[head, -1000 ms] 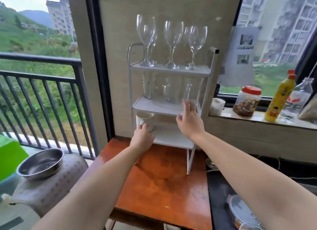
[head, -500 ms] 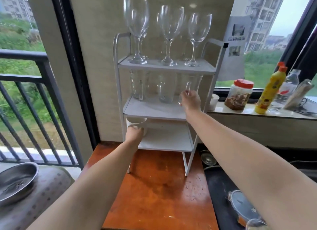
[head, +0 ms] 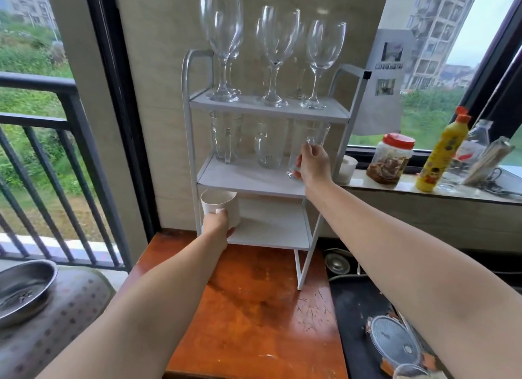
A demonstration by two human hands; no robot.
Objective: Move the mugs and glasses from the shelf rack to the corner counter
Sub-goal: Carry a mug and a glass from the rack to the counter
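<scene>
The white ceramic mug [head: 223,209] sits at the left end of the bottom shelf of the white metal shelf rack [head: 271,167]; it looks sturdy and fairly heavy, best taken around the body or handle. The left hand [head: 219,224] has its grip closed round the mug's near side. On the middle shelf, the clear tall glass [head: 306,147] at the right looks slick and breakable; the right hand [head: 315,165] wraps its lower half. The wooden counter [head: 254,308] lies below.

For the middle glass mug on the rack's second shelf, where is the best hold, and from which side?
Probably the handle of the middle glass mug: it faces the open front of the rack, slightly left. Come in level from the front, since the shelf above leaves little room over its rim.
</scene>
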